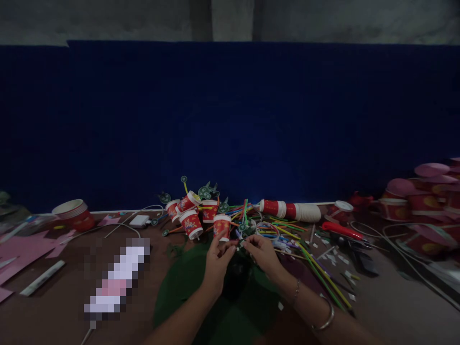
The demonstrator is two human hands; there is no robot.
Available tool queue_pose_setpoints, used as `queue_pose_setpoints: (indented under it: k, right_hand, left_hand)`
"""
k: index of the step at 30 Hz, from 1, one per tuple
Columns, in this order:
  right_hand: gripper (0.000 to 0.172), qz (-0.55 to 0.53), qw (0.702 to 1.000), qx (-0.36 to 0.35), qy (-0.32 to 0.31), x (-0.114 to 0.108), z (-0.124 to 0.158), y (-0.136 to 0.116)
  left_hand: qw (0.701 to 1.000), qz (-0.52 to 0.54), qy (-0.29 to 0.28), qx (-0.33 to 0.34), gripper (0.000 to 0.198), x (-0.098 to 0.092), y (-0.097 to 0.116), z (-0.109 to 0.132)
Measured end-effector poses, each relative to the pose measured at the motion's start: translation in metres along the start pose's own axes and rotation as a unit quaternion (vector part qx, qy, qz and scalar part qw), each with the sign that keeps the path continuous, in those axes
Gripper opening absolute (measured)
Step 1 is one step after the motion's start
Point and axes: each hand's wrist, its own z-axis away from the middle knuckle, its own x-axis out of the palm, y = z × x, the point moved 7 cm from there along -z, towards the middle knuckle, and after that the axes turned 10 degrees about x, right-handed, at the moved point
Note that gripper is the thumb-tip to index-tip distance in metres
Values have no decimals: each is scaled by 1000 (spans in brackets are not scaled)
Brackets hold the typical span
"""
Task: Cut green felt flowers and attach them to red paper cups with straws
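Both hands meet at the middle of the table, above a dark green sheet (pixel 176 292). My left hand (pixel 217 261) has its thumb and finger pinched together. Whatever lies in that pinch is too small to make out. Close beside it, my right hand (pixel 264 254) pinches a small dark green paper piece (pixel 241 243) between thumb and fingers. Just beyond the fingertips is a round green paper disc (pixel 243 228). A red paper cup (pixel 222 225) stands behind my left hand. More red cups (pixel 190 223) with coloured sticks and green cutouts are grouped to its left.
Coloured sticks (pixel 319 270) and white scraps (pixel 331 258) lie to the right, near a red-and-black tool (pixel 343 231). Stacked cups (pixel 302 212) lie behind. Pink paper (pixel 21 254), a marker (pixel 43 278) and a blurred-out screen (pixel 118 280) are left. Cables cross the table.
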Motion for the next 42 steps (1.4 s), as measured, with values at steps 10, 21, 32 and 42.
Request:
queue_pose_setpoints:
  k: [10,21,32,42]
  right_hand:
    - [26,-54,998,-1,-45,8,3,-1]
    - [27,-22,997,-56,-57,12,4,-3]
    - [21,7,995,-101,17,1,8,-12]
    - [14,138,951,-274,37,5,23,-28]
  left_hand:
    - [993,-106,-44,-9,21,1,-1,-3]
    - [992,-102,-76,-12,23,4,-1,-2]
    - [990,-116,-79,-4,20,5,-2,-1]
    - [948,-261,-111,142,13,4,17,-4]
